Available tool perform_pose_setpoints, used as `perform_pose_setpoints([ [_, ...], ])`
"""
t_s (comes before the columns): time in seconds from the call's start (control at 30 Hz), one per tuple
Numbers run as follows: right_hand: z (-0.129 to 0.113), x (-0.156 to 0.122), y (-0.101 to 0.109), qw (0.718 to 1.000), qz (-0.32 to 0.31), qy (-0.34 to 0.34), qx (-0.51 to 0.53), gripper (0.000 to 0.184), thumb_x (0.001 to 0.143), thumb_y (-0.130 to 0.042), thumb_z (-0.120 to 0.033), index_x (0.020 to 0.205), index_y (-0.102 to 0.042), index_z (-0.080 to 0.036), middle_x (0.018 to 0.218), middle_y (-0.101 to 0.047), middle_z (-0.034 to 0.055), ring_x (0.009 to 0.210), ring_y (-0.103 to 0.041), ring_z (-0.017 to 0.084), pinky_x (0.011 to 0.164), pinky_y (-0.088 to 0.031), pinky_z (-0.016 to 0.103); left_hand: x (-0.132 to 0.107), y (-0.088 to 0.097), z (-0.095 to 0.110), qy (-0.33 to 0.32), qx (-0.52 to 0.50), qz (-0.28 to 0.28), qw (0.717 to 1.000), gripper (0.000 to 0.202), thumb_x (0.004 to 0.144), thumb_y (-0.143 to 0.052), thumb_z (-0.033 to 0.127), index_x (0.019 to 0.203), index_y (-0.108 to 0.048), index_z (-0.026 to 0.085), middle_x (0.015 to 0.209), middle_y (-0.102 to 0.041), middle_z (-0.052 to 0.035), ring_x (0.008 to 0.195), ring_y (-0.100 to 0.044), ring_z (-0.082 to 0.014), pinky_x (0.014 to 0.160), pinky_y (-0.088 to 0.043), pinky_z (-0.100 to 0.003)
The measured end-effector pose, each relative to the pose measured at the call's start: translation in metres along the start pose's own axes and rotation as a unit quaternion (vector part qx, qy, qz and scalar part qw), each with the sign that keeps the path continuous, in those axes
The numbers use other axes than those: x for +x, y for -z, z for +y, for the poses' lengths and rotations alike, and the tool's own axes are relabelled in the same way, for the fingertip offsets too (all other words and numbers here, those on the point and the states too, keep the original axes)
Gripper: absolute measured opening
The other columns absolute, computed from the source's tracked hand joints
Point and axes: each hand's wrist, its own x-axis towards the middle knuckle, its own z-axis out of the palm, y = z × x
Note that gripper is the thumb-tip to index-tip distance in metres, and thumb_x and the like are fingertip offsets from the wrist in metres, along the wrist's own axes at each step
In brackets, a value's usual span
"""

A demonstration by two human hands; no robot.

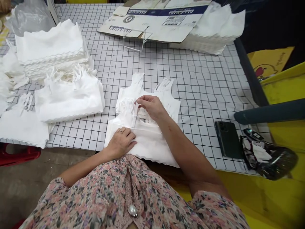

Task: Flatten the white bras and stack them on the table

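Presses the left hand flat, palm down, on a white top at the near edge of the tabletop. Pinches a thin strap of that top just beyond with the right hand. Farther toward the left edge, stacks of white tops; at the far edge, a flattened carton.
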Motion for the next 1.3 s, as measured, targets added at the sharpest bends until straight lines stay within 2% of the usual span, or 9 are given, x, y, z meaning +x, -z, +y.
perform_pose_setpoints([
  [0.13,-0.012,-0.005,0.005,0.988,0.052,0.086,-0.118,0.023,0.084,-0.078,-0.045,0.083,-0.073,-0.022,0.09,-0.077,0.0047,0.089,-0.069,0.022,0.094,-0.057,0.04,0.001,0.014,-0.007,0.006,-0.175,0.028,0.984,0.014,0.107,-0.066,0.033,0.105,-0.071,0.02,0.104,-0.074,-0.0094,0.1,-0.069,-0.0251,0.092,-0.059,-0.043],
  [0.27,-0.023,-0.008,0.061,0.943,0.192,0.175,-0.205,0.02,0.095,-0.067,-0.037,0.102,-0.076,-0.021,0.111,-0.08,0.0094,0.105,-0.073,0.025,0.097,-0.058,0.041,0.021,0.044,-0.041,0.061,-0.342,0.128,0.929,0.017,0.108,-0.063,0.034,0.114,-0.072,0.021,0.105,-0.075,-0.0077,0.096,-0.072,-0.0196,0.088,-0.063,-0.036],
  [0.37,-0.012,-0.009,0.114,0.909,0.269,0.057,-0.313,0.013,0.092,-0.066,-0.03,0.093,-0.073,-0.019,0.106,-0.079,0.0141,0.103,-0.072,0.029,0.097,-0.056,0.045,0.055,0.055,-0.075,0.119,-0.284,0.183,0.934,0.027,0.105,-0.062,0.035,0.126,-0.071,0.021,0.124,-0.072,-0.0126,0.112,-0.072,-0.0231,0.101,-0.062,-0.042],
  [0.5,0.022,-0.012,0.151,0.865,0.23,-0.114,-0.432,0.027,0.087,-0.078,-0.045,0.087,-0.071,-0.019,0.105,-0.079,0.0191,0.109,-0.072,0.037,0.101,-0.054,0.052,0.106,0.048,-0.111,0.231,-0.162,0.126,0.951,0.044,0.098,-0.066,0.031,0.139,-0.064,0.016,0.147,-0.062,-0.0221,0.137,-0.064,-0.0359,0.116,-0.054,-0.056],
  [0.6,0.038,-0.013,0.156,0.85,0.226,-0.138,-0.455,0.041,0.081,-0.085,-0.057,0.09,-0.072,-0.02,0.094,-0.078,0.0165,0.099,-0.074,0.037,0.094,-0.057,0.051,0.135,0.046,-0.123,0.315,-0.1,0.077,0.941,0.038,0.099,-0.069,0.039,0.128,-0.066,0.013,0.139,-0.066,-0.0263,0.135,-0.063,-0.0426,0.113,-0.052,-0.058],
  [0.77,0.038,-0.004,0.153,0.894,0.152,-0.193,-0.376,0.033,0.079,-0.088,-0.042,0.094,-0.072,-0.018,0.065,-0.069,0.0024,0.049,-0.062,0.022,0.066,-0.056,0.04,0.165,0.059,-0.127,0.381,-0.091,-0.003,0.92,0.04,0.091,-0.082,0.049,0.108,-0.068,0.016,0.116,-0.076,-0.0194,0.113,-0.072,-0.0367,0.099,-0.054,-0.044],
  [0.9,0.038,0.003,0.149,0.911,0.12,-0.167,-0.357,0.022,0.074,-0.084,-0.029,0.089,-0.074,-0.016,0.075,-0.074,0.0063,0.062,-0.068,0.024,0.065,-0.054,0.036,0.171,0.065,-0.12,0.377,-0.088,-0.035,0.921,0.027,0.087,-0.085,0.036,0.097,-0.068,0.018,0.11,-0.078,-0.0156,0.111,-0.072,-0.0348,0.096,-0.054,-0.04],
  [1.13,0.047,0.014,0.147,0.912,0.155,-0.085,-0.37,0.026,0.075,-0.08,-0.034,0.091,-0.078,-0.014,0.095,-0.078,0.0109,0.09,-0.07,0.029,0.079,-0.055,0.038,0.175,0.059,-0.125,0.373,-0.3,0.062,0.876,0.033,0.089,-0.079,0.026,0.117,-0.068,0.013,0.12,-0.079,-0.0156,0.103,-0.075,-0.0274,0.089,-0.059,-0.036],
  [1.3,0.033,0.063,0.147,0.901,0.193,-0.097,-0.375,0.022,0.076,-0.083,-0.029,0.089,-0.073,-0.014,0.097,-0.074,0.0115,0.09,-0.067,0.027,0.083,-0.055,0.039,0.221,0.056,-0.145,0.379,-0.309,0.129,0.863,0.037,0.093,-0.076,0.022,0.127,-0.066,0.012,0.129,-0.076,-0.017,0.11,-0.074,-0.0252,0.095,-0.058,-0.035],
])
